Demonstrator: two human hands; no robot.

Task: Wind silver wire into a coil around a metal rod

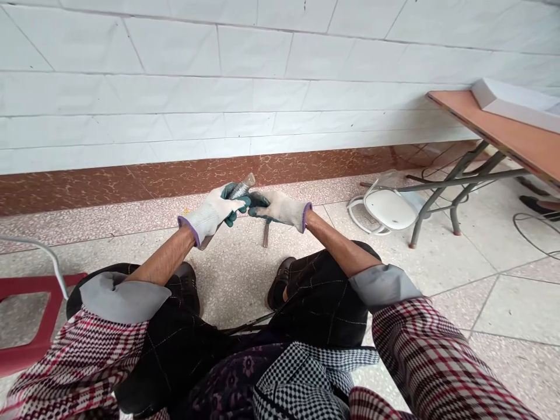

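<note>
Both hands wear white knit gloves with green palms and purple cuffs. My left hand [219, 208] is closed around a stick wound with silvery wire [241, 188], whose bare end points up and to the right. Close beside it, my right hand [277, 207] has its fingers pressed together near the wound part. What those fingers pinch, if anything, is hidden. A short, narrow brownish bar [266, 234] shows just below my right hand; whether it is held or lies on the floor I cannot tell.
A white folding chair [391, 208] lies low by the wall, next to the metal legs of an orange-brown table [516, 119]. On that table rests a white box [511, 104]. A red plastic stool [48, 321] and a grey cable [44, 248] are at left. Tiled wall ahead.
</note>
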